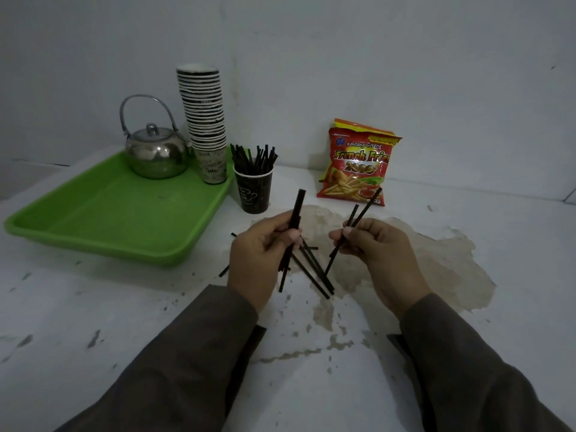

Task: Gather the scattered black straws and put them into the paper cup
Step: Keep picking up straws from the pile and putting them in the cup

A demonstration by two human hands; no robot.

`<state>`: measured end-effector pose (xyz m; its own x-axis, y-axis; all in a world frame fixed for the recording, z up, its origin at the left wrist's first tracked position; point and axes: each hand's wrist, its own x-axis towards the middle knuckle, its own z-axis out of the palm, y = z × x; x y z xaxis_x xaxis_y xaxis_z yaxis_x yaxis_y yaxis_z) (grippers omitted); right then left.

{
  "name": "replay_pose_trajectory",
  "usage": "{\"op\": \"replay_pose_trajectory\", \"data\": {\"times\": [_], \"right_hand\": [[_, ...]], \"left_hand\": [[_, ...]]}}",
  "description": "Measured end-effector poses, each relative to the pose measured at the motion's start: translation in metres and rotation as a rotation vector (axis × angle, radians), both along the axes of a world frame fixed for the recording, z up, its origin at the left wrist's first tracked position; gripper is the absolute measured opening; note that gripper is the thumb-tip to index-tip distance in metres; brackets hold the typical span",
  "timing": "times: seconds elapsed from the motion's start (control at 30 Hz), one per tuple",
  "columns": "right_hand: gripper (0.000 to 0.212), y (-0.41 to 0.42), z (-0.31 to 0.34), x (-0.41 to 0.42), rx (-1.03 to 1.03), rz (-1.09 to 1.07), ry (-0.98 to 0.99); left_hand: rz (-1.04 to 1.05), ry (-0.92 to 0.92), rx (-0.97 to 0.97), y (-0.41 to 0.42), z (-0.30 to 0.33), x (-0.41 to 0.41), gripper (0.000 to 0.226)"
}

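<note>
The red and orange snack bag point(357, 165) leaning against the wall carries the readable print: a small blue badge at its upper left says "TOP", below it runs "Kentang Goreng" in thin script, and under that "French Fries" in large yellow letters, the last letter lost at the bag's edge. The dark paper cup point(253, 190) holding straws bears pale lettering beside a cup drawing, too small to read. The lowest cup of the stacked cups point(209, 165) shows scattered words, also illegible.
</note>
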<state>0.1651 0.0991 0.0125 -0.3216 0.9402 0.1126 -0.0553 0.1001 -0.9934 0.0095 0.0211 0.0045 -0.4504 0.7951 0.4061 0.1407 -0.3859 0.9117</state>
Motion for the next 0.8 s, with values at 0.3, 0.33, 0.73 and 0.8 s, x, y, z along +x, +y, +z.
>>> {"op": "replay_pose_trajectory", "data": {"times": [0.3,0.33,0.73,0.8], "right_hand": [[0.006,-0.004,0.022,-0.026,0.202,-0.029,-0.072],[0.007,-0.001,0.028,-0.032,0.231,-0.035,-0.076],[0.072,0.041,0.104,-0.123,0.574,-0.206,0.016],[0.084,0.047,0.106,-0.134,0.638,-0.25,-0.024]], "left_hand": [[0.029,-0.168,0.052,0.0,0.033,-0.024,0.022],[0.051,-0.16,0.072,0.002,0.039,-0.03,0.021],[0.327,0.108,0.205,0.049,0.115,-0.11,0.025],[0.372,0.19,0.206,0.057,0.115,-0.117,0.038]]}}
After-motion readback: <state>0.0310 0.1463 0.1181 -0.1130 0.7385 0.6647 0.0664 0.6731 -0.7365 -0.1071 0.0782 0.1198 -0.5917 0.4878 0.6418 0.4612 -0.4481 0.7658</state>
